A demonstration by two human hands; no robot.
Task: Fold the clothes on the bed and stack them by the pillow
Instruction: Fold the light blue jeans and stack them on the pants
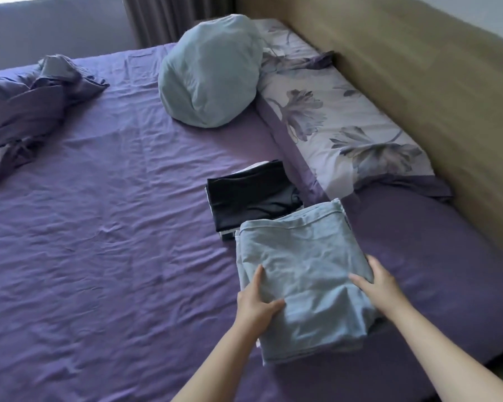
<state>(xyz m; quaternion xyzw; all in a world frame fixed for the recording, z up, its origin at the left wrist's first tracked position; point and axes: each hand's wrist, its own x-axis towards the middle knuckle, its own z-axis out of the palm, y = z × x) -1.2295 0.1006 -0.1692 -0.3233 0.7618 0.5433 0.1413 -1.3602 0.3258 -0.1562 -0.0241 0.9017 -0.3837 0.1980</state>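
Observation:
A folded light blue cloth lies on the purple bed sheet, near the bed's right side. My left hand grips its left edge, thumb on top and fingers under the fold. My right hand holds its right edge the same way. Just beyond the cloth sits a small stack of folded dark clothes with a white layer showing at its edges. That stack lies beside the long floral pillow along the headboard.
A light blue pillow stands bunched up at the far end of the floral one. A crumpled purple blanket lies at the far left. The wooden headboard runs along the right, and curtains hang behind the bed.

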